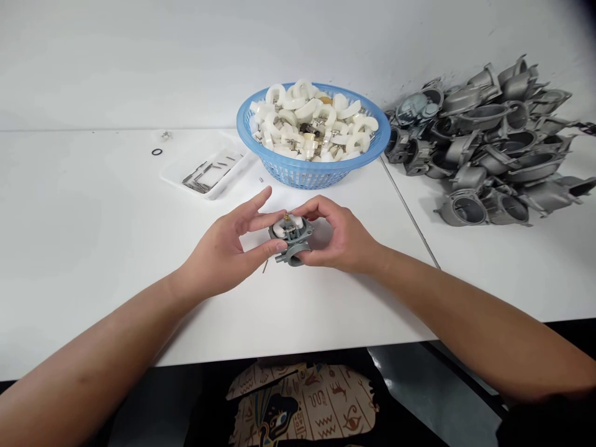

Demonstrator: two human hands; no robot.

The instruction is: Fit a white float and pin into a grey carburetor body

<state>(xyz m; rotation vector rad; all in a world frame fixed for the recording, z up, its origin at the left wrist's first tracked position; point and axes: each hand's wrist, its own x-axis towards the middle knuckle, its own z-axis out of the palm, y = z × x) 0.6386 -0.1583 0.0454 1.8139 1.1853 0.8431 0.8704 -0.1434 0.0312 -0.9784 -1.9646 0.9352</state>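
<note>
Between both hands, just above the front middle of the white table, is a grey metal carburetor. Its bowl side faces up, showing a white float and a brass piece in the centre. My right hand is closed around the carburetor's right side, with the thumb low by the round bore. From the left, my left hand has its thumb and a fingertip against the body, while the index finger stretches away. A thin brass-coloured rod shows beside the carburetor, below the left fingers.
A blue plastic basket heaped with white floats stands behind the hands. To its left are a white tray of small metal pins and a black O-ring. Grey carburetor bodies are piled at right, past a table seam.
</note>
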